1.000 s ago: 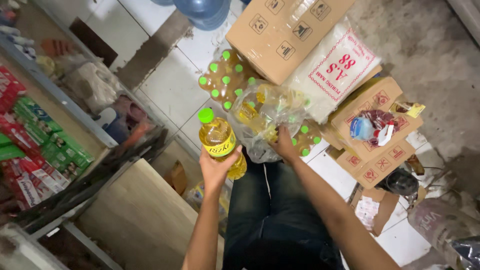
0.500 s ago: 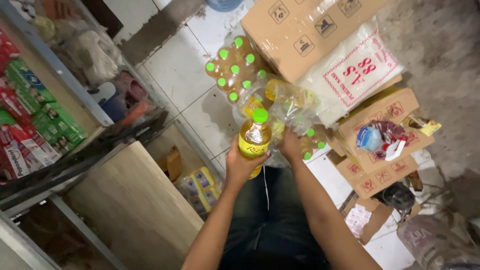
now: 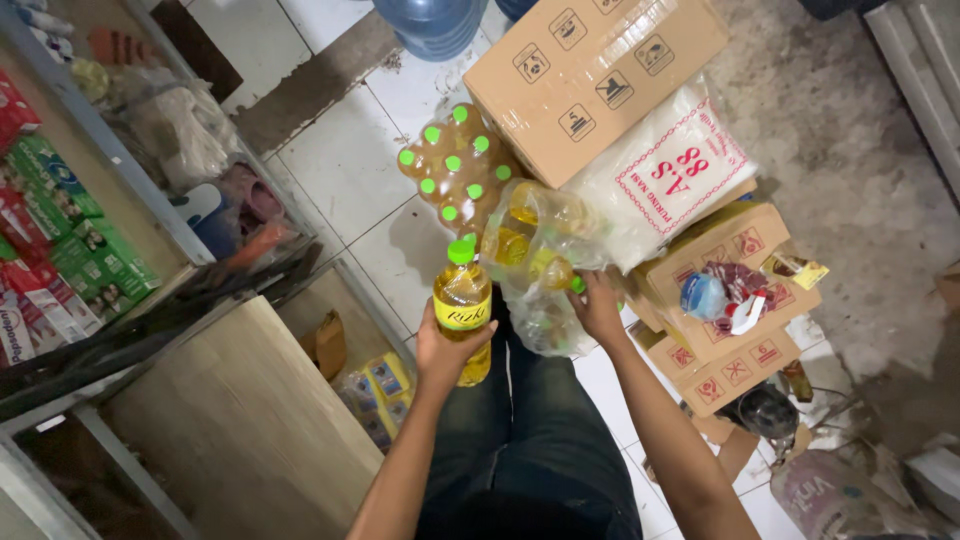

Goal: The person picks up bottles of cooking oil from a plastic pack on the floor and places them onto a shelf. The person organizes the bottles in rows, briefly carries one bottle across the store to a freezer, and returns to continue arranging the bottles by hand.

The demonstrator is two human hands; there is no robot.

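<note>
My left hand (image 3: pixel 447 348) grips a bottle of yellow cooking oil (image 3: pixel 462 300) with a green cap, held upright over my lap. My right hand (image 3: pixel 598 308) holds the edge of a clear plastic bag (image 3: pixel 540 262) that rests on my knees and has more yellow bottles inside. The held bottle is just left of the bag's opening. A shrink-wrapped pack of several green-capped oil bottles (image 3: pixel 455 172) stands on the tiled floor beyond the bag.
A large cardboard box (image 3: pixel 590 75) and a white sack (image 3: pixel 665 180) lie ahead, with smaller boxes (image 3: pixel 725 300) to the right. A blue water jug (image 3: pixel 432 22) stands at the top. Shelves of packaged goods (image 3: pixel 60 240) and a wooden board (image 3: pixel 235 410) fill the left.
My left hand has carried the oil bottle rightward, from beside the shelf toward the plastic bag. My right hand stays on the bag.
</note>
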